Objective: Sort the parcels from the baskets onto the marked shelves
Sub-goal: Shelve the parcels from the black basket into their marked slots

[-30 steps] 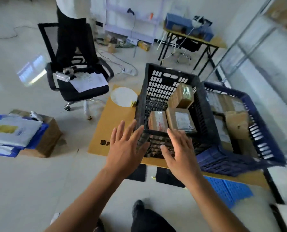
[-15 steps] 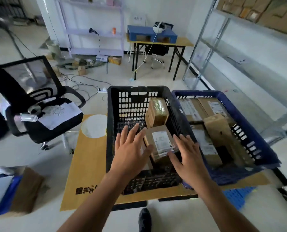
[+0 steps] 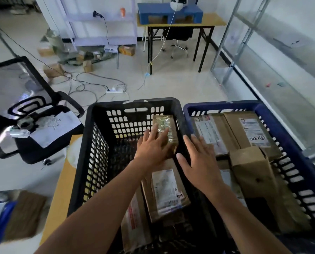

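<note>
Left hand (image 3: 153, 149) flat on taped parcel (image 3: 166, 132); right hand (image 3: 200, 162) hovers, fingers spread.

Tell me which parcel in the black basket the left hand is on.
The left hand rests on the tape-wrapped parcel standing against the black basket's far right wall; the others lie flat, nearer the person.

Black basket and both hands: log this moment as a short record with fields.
black basket: on a wooden board, left of the blue basket, holds at least three parcels
taped parcel: leaning against the far right wall of the black basket
labelled parcel: lies nearer, white label up
left hand: open, fingers on the taped parcel, not yet closed around it
right hand: open, over the divide between the two baskets, holding nothing
blue basket contents: several brown cardboard parcels
shelves: metal rack at the right
</note>
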### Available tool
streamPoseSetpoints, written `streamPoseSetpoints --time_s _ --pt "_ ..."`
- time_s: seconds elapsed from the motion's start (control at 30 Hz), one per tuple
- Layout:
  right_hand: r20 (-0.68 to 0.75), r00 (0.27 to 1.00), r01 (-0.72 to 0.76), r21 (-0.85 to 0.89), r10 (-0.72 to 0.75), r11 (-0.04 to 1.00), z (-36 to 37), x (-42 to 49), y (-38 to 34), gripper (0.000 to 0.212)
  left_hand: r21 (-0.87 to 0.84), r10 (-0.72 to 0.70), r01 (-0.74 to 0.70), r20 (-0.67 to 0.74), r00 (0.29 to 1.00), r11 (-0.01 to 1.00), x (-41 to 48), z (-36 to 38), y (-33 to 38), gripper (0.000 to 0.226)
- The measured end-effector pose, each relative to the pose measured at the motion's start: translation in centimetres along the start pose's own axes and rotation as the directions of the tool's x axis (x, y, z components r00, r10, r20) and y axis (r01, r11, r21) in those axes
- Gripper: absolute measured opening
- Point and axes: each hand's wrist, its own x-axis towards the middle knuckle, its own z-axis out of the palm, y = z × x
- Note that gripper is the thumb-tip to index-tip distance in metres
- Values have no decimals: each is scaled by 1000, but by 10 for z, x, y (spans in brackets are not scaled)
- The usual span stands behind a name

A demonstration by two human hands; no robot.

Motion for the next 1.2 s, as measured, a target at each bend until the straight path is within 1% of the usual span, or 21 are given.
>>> streamPoseSetpoints --time_s 0.07,0.13,0.2,0.23,0.3,0.37,0.43,0.47,0.6,0.67,0.7,0.8,0.87,0.9,0.93,0.97,1.03,1.07,1.17,1.2 --pt "-7 1000 9 14 -9 1000 4 1 2 73 20 -34 34 13 999 999 8 9 -4 68" --pt "-31 999 27 26 -26 999 6 0 2 76 -38 -88 86 -68 994 996 6 15 -4 65" --pt "-52 998 37 28 -35 999 7 -1 3 78 -79 -137 126 -154 979 989 2 16 -1 70" --pt "-55 998 38 26 -37 999 7 -1 3 78 -99 -167 151 -176 970 983 2 16 2 73" --pt "-49 998 36 20 -35 999 8 0 3 79 -134 -227 204 -185 956 970 3 14 6 80" --pt "-39 999 35 28 -34 999 8 0 3 79 -177 -263 232 -182 948 957 7 13 9 77" --pt "-37 999 36 45 -34 998 8 0 3 79 -251 -279 228 -191 941 941 7 12 10 69" --pt "-37 999 36 50 -34 998 7 -1 3 79 -287 -280 218 -197 939 933 6 10 9 69" --pt "-52 997 66 59 -63 996 0 -5 0 80 -443 -245 110 -259 934 890 -19 -4 0 87" --pt "-71 994 95 93 -89 991 -3 -8 -3 81 -568 -232 29 -290 928 823 -42 -18 -2 89" --pt "-78 992 105 127 -95 986 -5 -11 -6 81 -641 -226 -21 -302 926 768 -56 -26 -2 88" --pt "-84 990 126 228 -110 965 -8 -25 -24 82 -829 -228 -134 -299 927 542 -103 -43 -3 79" --pt "-60 993 118 347 -103 931 -11 -38 -40 84 -899 -223 -183 -289 931 399 -135 -50 -6 73" --pt "-36 994 112 410 -106 905 -13 -46 -49 86 -915 -217 -203 -289 932 348 -151 -52 -8 71" --pt "-7 994 103 470 -113 877 -15 -54 -58 86 -923 -211 -211 -286 935 321 -166 -55 -10 68" --pt "19 992 94 530 -123 843 -17 -63 -66 84 -924 -203 -205 -279 939 324 -180 -57 -13 67" --pt "31 988 95 656 -152 749 -22 -83 -81 69 -915 -176 -190 -266 948 356 -206 -61 -19 68" --pt "27 986 97 703 -163 705 -24 -94 -89 62 -915 -160 -190 -260 952 356 -218 -63 -23 71" --pt "23 981 102 778 -190 620 -31 -128 -112 49 -926 -118 -195 -244 963 324 -255 -64 -33 75" --pt "23 980 99 801 -196 590 -31 -139 -119 48 -930 -102 -199 -240 965 308 -267 -63 -35 74"
